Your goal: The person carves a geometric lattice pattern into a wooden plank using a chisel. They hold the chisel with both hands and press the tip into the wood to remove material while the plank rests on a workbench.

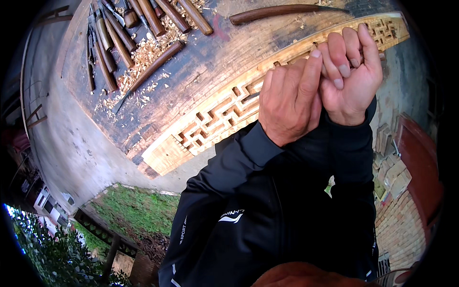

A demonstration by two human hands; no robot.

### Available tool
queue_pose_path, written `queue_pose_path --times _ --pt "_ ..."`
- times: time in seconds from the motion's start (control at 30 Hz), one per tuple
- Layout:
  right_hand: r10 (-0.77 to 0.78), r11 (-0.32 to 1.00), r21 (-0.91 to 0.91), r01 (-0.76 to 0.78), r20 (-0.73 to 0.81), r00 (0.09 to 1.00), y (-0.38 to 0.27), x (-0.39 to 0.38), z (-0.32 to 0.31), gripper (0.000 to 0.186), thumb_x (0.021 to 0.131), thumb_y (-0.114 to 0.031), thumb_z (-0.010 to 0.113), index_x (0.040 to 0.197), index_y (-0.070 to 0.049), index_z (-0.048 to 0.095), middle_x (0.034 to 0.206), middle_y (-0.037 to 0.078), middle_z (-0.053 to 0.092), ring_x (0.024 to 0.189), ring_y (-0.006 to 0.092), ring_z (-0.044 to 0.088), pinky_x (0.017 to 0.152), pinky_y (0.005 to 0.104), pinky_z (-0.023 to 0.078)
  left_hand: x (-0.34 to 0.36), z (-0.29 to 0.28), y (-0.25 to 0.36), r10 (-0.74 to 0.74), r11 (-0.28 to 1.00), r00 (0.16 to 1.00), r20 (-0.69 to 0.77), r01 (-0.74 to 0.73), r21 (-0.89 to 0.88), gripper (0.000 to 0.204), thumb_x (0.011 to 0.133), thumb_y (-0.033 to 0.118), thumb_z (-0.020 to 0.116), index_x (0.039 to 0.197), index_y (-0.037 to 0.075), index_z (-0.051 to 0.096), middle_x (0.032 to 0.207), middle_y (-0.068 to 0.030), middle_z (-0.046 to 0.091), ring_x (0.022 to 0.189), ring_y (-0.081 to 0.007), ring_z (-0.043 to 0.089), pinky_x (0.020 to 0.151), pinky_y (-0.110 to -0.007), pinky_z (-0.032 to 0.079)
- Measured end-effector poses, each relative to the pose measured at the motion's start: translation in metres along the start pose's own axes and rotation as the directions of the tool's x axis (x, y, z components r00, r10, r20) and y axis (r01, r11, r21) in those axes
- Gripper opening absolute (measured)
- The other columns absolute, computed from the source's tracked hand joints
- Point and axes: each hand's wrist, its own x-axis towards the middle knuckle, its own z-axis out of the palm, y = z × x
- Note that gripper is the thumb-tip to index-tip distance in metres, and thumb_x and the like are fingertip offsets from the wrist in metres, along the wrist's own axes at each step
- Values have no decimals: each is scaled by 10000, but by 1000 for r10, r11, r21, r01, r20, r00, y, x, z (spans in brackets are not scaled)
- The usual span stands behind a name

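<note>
A long pale wooden board point(169, 158) with a cut geometric fretwork pattern lies diagonally along the worktable's near edge. My left hand point(289, 103) is closed over its middle-right part, back up, fingers pressed together; what is under them is hidden. My right hand point(349, 81) is just to the right and higher, fingers curled toward my left hand, palm partly showing; anything in its grip cannot be made out. Both wrists are in dark sleeves.
The worn wooden table point(100, 79) carries several wood-handled carving tools point(148, 19), pale shavings point(146, 55), and a long dark-handled tool point(251, 15) behind the board. Beyond it are concrete ground point(60, 124), grass point(129, 210) and stacked bricks point(397, 222) at the right.
</note>
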Motion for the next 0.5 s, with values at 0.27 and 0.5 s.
queue_pose_path --times 0.27,0.5 --pt "-17 997 78 8 104 994 -13 -3 -8 538 1214 -321 367 691 -193 374 580 -13 391 446 115 289 557 285 372 1 3 -2 127 991 991 -46 -129 -43 786 779 23 824 1530 -21 598 1230 -184 760 960 -318 720 792 -405 534" --pt "-19 1000 22 17 108 994 -8 -1 -2 533 1210 -320 387 694 -188 367 578 4 388 454 117 285 493 264 331 0 -1 -3 84 993 996 -24 -86 -82 736 843 38 779 1542 -70 577 1281 -207 720 978 -327 695 826 -419 528"
